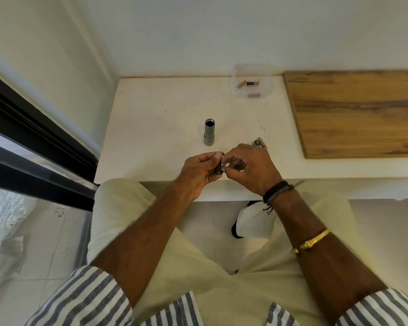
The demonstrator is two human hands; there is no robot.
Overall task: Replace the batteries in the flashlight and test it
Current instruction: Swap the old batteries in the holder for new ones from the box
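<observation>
Head view | left hand [199, 171] pinches black battery holder [219, 169] | right hand [250, 168] fingertips touching it

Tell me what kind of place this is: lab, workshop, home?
Most likely a home room, not a lab: a plain white table pushed against a bare wall, tiled floor, and a dark-framed sliding door at the left. The person sits with the grey flashlight body standing open on the table.

The small dark part [219, 166] between both hands is mostly covered by fingers [229, 161] — its shape unclear. The wooden board [358, 111] runs off the right edge.
</observation>
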